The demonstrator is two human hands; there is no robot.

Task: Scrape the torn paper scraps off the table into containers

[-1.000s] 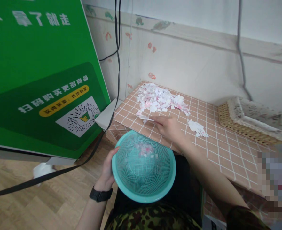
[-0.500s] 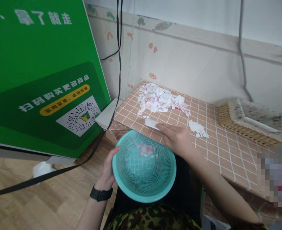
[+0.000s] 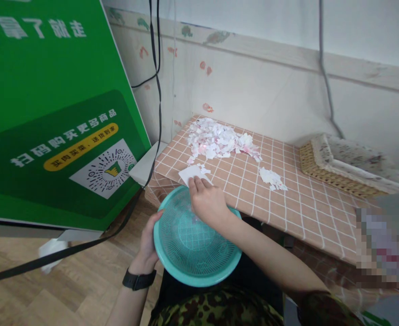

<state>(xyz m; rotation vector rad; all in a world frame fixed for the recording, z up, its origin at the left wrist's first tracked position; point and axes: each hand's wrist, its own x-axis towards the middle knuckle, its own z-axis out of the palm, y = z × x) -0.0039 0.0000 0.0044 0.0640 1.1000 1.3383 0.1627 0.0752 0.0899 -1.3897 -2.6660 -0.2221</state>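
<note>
Probably a shop: a green panel [image 3: 53, 104] bears a scan-to-buy QR code [image 3: 104, 168].

On the table [image 3: 308, 213], the large pile [image 3: 216, 139] lies far left, the small pile [image 3: 273, 179] nearer and right of it, the basket [image 3: 335, 175] further right. 1 card [image 3: 187, 173] is between large pile and colander [image 3: 199, 280]; the signboard [image 3: 50, 86] stands left.

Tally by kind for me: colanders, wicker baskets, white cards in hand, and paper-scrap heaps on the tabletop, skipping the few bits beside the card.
Turquoise colander: 1
Wicker basket: 1
White card, at the right hand: 1
Scrap heaps: 2, the large heap and the small heap
Total: 5
</note>
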